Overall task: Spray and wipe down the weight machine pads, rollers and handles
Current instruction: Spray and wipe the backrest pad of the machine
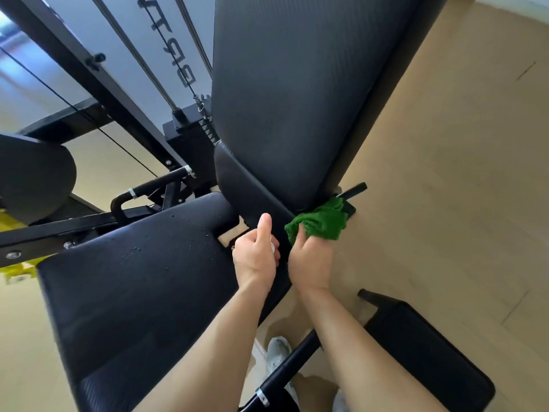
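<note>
A black seat pad (142, 281) fills the lower left, with spray droplets on its far part. The tall black back pad (291, 99) rises behind it. My right hand (310, 260) grips a crumpled green cloth (319, 223) at the lower right corner of the back pad, where it meets the seat. My left hand (257, 254) is closed around a small white spray bottle (271, 246), mostly hidden in the fist, thumb up, over the seat's right edge. A black roller pad (32, 179) sits at the far left.
A curved black handle (148, 188) lies behind the seat, and another bar (285, 373) runs below my arms. The weight stack (187, 135) with guide rods and cables stands behind. A black side pad (427, 355) is at lower right. My shoe (277, 352) rests on the tan floor.
</note>
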A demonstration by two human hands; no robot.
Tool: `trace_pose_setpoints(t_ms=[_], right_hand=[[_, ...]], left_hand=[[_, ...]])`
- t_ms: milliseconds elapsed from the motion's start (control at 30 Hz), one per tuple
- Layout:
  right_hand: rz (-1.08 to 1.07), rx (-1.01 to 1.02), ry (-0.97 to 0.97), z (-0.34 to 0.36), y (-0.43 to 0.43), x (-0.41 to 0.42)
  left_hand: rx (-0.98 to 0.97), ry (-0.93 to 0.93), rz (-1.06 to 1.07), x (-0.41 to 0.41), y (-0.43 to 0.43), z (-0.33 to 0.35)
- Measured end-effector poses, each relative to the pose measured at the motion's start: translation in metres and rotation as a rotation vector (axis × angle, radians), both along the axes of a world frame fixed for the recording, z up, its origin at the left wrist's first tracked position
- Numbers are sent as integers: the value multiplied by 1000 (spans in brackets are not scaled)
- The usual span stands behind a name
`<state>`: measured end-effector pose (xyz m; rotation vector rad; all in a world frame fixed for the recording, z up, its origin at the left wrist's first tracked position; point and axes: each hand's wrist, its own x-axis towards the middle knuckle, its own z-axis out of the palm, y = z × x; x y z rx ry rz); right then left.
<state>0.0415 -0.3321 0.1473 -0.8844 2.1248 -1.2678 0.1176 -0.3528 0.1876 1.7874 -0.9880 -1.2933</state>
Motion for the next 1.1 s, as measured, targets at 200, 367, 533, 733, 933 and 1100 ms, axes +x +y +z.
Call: trace_pose_setpoints(t_ms=[200, 367, 533, 733, 933, 1100], right_hand=[[-31, -153, 23, 39, 43, -22], [45, -101, -11, 55, 66, -31], [75, -144, 43, 74, 61, -31], [332, -338, 625, 109, 27, -37], [785, -120, 1462, 87, -79, -28], [1094, 122, 1790, 59, -166, 25]], left_hand=[[91, 74, -71, 9, 9, -7], [163, 126, -36, 6, -5, -2], [195, 198, -12, 2, -22, -1], [227, 333, 93, 5, -28, -4], [286, 435, 372, 30, -35, -8], [256, 415, 486, 47, -50, -18]])
